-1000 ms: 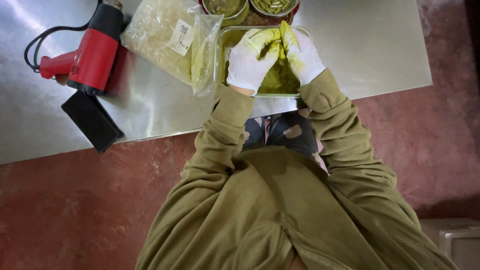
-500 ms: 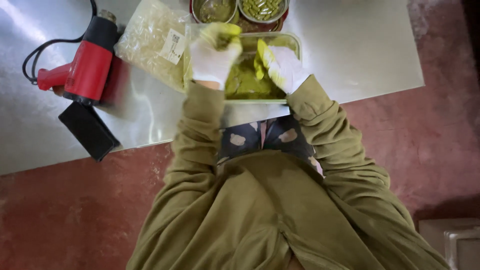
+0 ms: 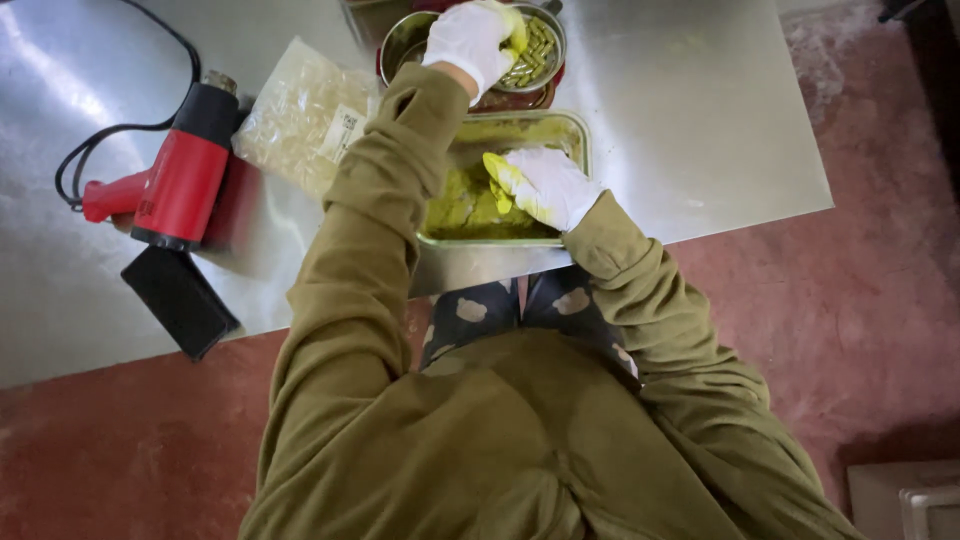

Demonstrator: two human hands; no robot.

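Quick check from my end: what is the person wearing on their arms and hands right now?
Both arms are in long, loose olive-green sleeves with ribbed cuffs. The left hand and right hand wear thin white disposable gloves, their fingertips stained yellow-green. No watch or markings show.

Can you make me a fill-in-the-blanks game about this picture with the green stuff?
1. Both hands wear white ____.
2. The left hand reaches over a round metal ____ of green capsules.
3. The right hand rests in a rectangular tray of ____ powder.
4. The heat gun on the table is black and ____.

Missing words: gloves, bowl, green, red
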